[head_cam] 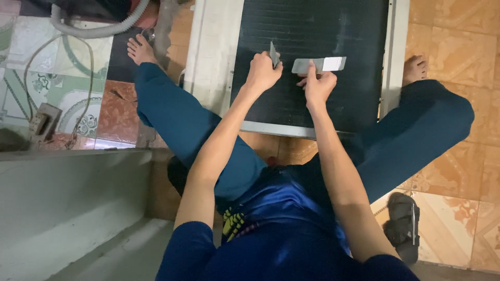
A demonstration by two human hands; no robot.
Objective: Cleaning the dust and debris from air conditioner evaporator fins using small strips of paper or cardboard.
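Hands at work over a dark finned coil panel (312,62) lying flat on the tiled floor between outstretched legs. Left hand (263,73) pinching a thin grey blade (273,54); right hand (317,86) gripping a flat grey comb-like tool (319,64). Risk, likely: bent fins or a nicked finger from a slip.

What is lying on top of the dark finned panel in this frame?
On the finned panel rest the left hand, gripping a thin grey blade, and the right hand, holding a flat grey-and-white strip. The fins directly beneath the hands and strip are covered.
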